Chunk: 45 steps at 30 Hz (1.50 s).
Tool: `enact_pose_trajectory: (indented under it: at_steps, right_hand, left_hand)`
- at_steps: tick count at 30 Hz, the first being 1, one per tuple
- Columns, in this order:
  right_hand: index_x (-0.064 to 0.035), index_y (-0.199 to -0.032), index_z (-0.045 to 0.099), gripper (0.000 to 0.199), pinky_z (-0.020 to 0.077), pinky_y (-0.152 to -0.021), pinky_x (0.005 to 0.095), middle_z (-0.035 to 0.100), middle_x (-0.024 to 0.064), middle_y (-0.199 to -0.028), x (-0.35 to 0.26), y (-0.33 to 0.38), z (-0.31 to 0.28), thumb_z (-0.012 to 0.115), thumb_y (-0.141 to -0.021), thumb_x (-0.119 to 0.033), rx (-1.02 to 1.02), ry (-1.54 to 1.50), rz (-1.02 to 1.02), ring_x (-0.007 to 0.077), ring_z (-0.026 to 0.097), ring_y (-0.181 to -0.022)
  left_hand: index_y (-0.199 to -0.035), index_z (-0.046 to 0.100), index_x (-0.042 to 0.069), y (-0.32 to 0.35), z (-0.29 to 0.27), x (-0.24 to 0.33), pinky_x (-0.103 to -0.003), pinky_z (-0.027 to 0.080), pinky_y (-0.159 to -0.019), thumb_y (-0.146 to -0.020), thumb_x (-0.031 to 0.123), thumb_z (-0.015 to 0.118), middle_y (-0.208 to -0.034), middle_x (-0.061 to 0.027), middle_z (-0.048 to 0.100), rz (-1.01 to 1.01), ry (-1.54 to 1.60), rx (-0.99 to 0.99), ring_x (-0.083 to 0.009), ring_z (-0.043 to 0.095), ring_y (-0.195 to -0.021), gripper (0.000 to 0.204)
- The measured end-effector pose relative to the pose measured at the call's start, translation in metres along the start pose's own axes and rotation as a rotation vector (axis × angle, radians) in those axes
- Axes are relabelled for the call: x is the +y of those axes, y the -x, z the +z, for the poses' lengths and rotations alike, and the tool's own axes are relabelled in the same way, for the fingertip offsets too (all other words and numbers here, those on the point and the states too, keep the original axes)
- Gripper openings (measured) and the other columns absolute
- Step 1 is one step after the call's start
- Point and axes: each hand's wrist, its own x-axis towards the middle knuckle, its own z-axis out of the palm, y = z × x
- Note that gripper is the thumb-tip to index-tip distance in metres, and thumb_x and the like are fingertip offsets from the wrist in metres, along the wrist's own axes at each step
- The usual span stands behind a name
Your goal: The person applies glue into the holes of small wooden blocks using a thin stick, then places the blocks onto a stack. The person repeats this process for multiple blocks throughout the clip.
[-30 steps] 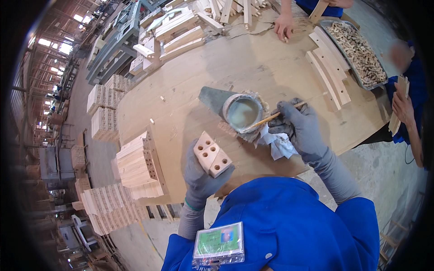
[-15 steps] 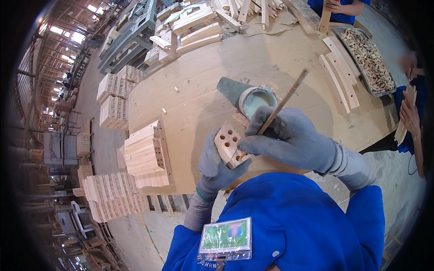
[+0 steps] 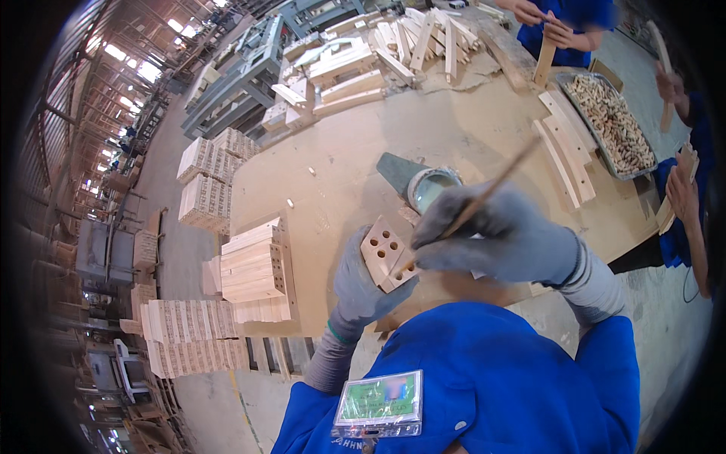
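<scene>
My left hand (image 3: 354, 284), in a grey glove, is closed round some wooden pieces (image 3: 383, 246) whose end faces, drilled with several round holes, are turned up. Gloved too, my right hand (image 3: 491, 234) grips a thin wooden stick (image 3: 501, 180) and is slightly blurred. The stick's lower end points at a hole near the right edge of the pieces; whether it is inside cannot be made out. Just beyond my right hand a round container (image 3: 432, 185) of pale, milky liquid stands on the table, with a dark grey tapered piece (image 3: 398, 172) beside it.
A block of stacked drilled wooden parts (image 3: 253, 265) lies at the table's left. Two small dowels (image 3: 290, 203) lie loose nearby. Curved wooden rails (image 3: 567, 159) and a tray of dowels (image 3: 609, 125) are at the right. Co-workers' hands (image 3: 560, 34) hold wood at the far side and right.
The view has shifted a little, so the table sits further right and lower. My right hand and the stick have moved slightly right; both hands keep their hold.
</scene>
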Motion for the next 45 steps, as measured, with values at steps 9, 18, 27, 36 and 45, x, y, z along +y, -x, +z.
enact_pose_trajectory:
  at_steps: [9, 18, 27, 36, 45]
  right_hand:
    - [-0.0001, -0.124, 0.049, 0.04, 0.0532, -0.076, 0.0296, 0.062, 0.0134, -0.101, 0.014, -0.017, 0.0, 0.054, -0.093, -0.025, 0.29, -0.475, 0.266, 0.0179, 0.062, -0.09]
    - [-0.0085, -0.121, 0.048, 0.029, 0.0507, -0.078, 0.025, 0.056, 0.0043, -0.109, 0.035, -0.025, 0.03, 0.041, -0.098, -0.025, -0.034, -0.572, 0.466, 0.0126, 0.057, -0.093]
    - [0.0023, -0.123, 0.045, 0.056, 0.0553, -0.071, 0.0347, 0.061, 0.016, -0.097, 0.02, -0.032, 0.004, 0.059, -0.079, -0.03, 0.182, -0.774, 0.354, 0.0254, 0.065, -0.076]
    - [-0.0008, -0.128, 0.044, 0.068, 0.0357, -0.103, 0.0425, 0.042, 0.0262, -0.135, 0.06, -0.018, 0.052, 0.076, -0.072, -0.021, 0.251, 0.598, -0.323, 0.0387, 0.039, -0.128]
    - [0.0046, -0.123, 0.048, 0.04, 0.0441, -0.092, 0.0381, 0.052, 0.0198, -0.119, 0.051, 0.015, 0.015, 0.056, -0.09, -0.016, 0.267, 0.295, -0.177, 0.0296, 0.056, -0.108]
  left_hand:
    - [-0.119, 0.046, 0.002, -0.023, -0.047, 0.021, -0.053, 0.04, -0.092, -0.065, 0.022, 0.073, -0.115, -0.0179, 0.055, 0.546, -0.179, 0.154, -0.0356, 0.055, -0.103, 0.064]
    - [-0.102, 0.06, 0.009, -0.074, -0.063, 0.065, -0.061, 0.041, -0.088, -0.067, 0.021, 0.059, -0.111, -0.0114, 0.06, 1.138, -0.425, -0.137, -0.0299, 0.057, -0.102, 0.036]
    - [-0.143, 0.021, 0.002, -0.077, -0.068, 0.032, -0.034, 0.033, -0.106, -0.081, 0.014, 0.058, -0.143, -0.0227, 0.027, 0.236, -0.06, 0.321, -0.0291, 0.037, -0.129, 0.074]
    - [-0.109, 0.052, -0.003, -0.074, -0.024, 0.019, -0.03, 0.051, -0.077, -0.082, 0.005, 0.057, -0.099, -0.0095, 0.06, -0.161, 1.03, -0.009, -0.0163, 0.06, -0.091, 0.028]
    - [-0.119, 0.043, -0.001, -0.032, -0.027, 0.008, -0.032, 0.05, -0.079, -0.064, 0.012, 0.079, -0.108, -0.013, 0.057, -0.124, 0.386, 0.292, -0.0202, 0.059, -0.095, 0.068]
